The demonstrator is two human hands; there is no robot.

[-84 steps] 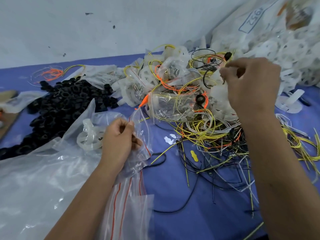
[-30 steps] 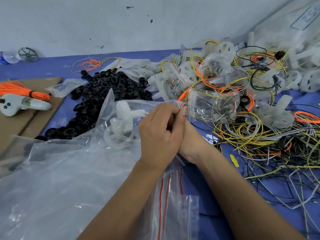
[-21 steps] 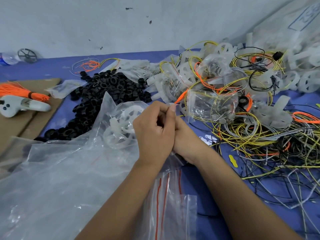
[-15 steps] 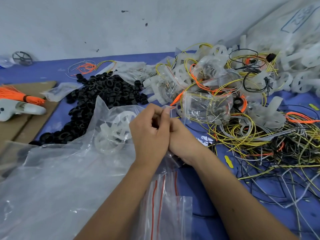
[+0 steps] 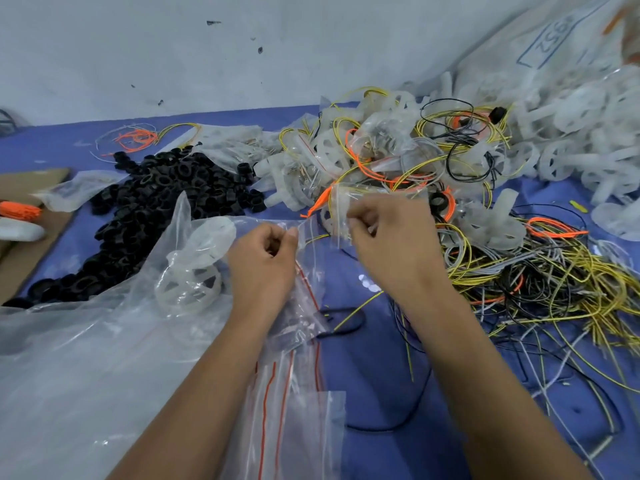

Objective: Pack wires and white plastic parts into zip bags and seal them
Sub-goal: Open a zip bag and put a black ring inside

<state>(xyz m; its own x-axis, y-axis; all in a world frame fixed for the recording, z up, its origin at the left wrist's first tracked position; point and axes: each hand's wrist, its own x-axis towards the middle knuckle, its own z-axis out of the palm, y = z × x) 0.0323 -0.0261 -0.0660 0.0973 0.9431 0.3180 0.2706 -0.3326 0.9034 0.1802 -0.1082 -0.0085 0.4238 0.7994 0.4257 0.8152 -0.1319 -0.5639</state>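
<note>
My left hand pinches the top edge of a clear zip bag with a red seal line. A white plastic wheel part shows inside the bag, left of that hand. My right hand hovers to the right with fingers curled, its fingertips at the edge of a filled clear bag on the pile. Whether it holds that bag is unclear. A tangle of yellow, black, grey and orange wires spreads right of my right hand. Loose white plastic parts are heaped at the back right.
A heap of black rings lies at the left. Filled bags and wires are piled behind my hands. Empty zip bags lie between my forearms, a big clear plastic sheet at the lower left, cardboard at the left edge.
My hands, pressed together at the bag's mouth before, have come apart. The right hand has moved right toward the filled bag; the left still pinches the zip bag.
</note>
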